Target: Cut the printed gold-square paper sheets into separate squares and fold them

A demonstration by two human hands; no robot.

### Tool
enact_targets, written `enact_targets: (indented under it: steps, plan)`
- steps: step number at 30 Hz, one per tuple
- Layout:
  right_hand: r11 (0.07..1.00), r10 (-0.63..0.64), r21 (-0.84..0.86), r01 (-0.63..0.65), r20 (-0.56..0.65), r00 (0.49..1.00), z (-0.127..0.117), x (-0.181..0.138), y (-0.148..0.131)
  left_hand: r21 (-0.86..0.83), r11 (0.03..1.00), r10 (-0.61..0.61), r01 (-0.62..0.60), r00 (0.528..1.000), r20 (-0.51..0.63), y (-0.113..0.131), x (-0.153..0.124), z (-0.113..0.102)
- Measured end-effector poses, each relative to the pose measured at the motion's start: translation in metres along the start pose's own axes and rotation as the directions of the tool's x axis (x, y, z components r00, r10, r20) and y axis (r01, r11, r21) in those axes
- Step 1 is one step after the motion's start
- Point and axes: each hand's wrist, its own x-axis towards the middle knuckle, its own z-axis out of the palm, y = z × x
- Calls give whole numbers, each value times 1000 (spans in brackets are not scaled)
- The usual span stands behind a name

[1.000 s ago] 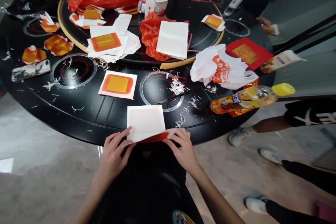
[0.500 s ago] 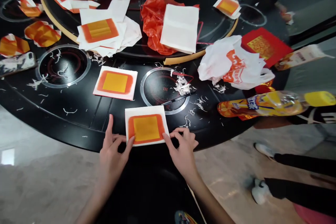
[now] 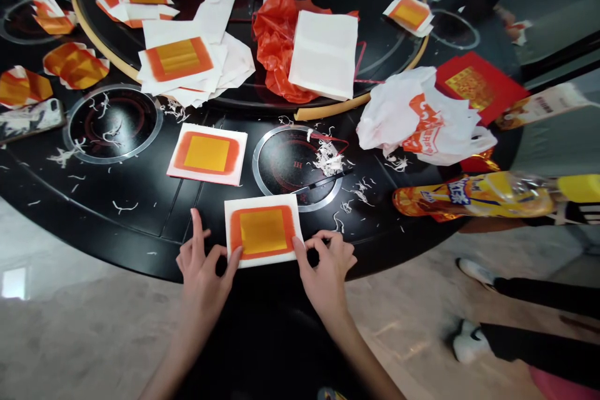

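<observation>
A square white paper (image 3: 261,230) with an orange border and gold centre lies face up at the near edge of the black round table (image 3: 140,225). My left hand (image 3: 202,269) touches its lower left corner with the thumb, fingers spread. At the lower right corner, my right hand (image 3: 327,265) rests its forefinger on the paper's edge, the other fingers loosely curled. A second sheet of the same kind (image 3: 207,154) lies just beyond, to the left.
Piles of these papers (image 3: 180,62), a white stack (image 3: 324,54), red plastic bags (image 3: 274,44), a white bag (image 3: 424,119), a red packet (image 3: 478,84), an orange drink bottle (image 3: 487,195), a phone (image 3: 28,120) and paper shreds cover the table. Another person's legs (image 3: 529,344) stand at right.
The sheet was white side up with its near edge lifted; now it lies gold side up, flat, with both hands at its near corners. The view has tilted down slightly.
</observation>
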Motion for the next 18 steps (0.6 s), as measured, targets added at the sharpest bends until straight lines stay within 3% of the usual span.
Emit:
enact_targets:
  steps: [18]
  plan:
    - [999, -25, -24, 25, 13, 1000, -1, -4, 1, 66, 997, -34, 39, 997, -73, 3, -14, 6]
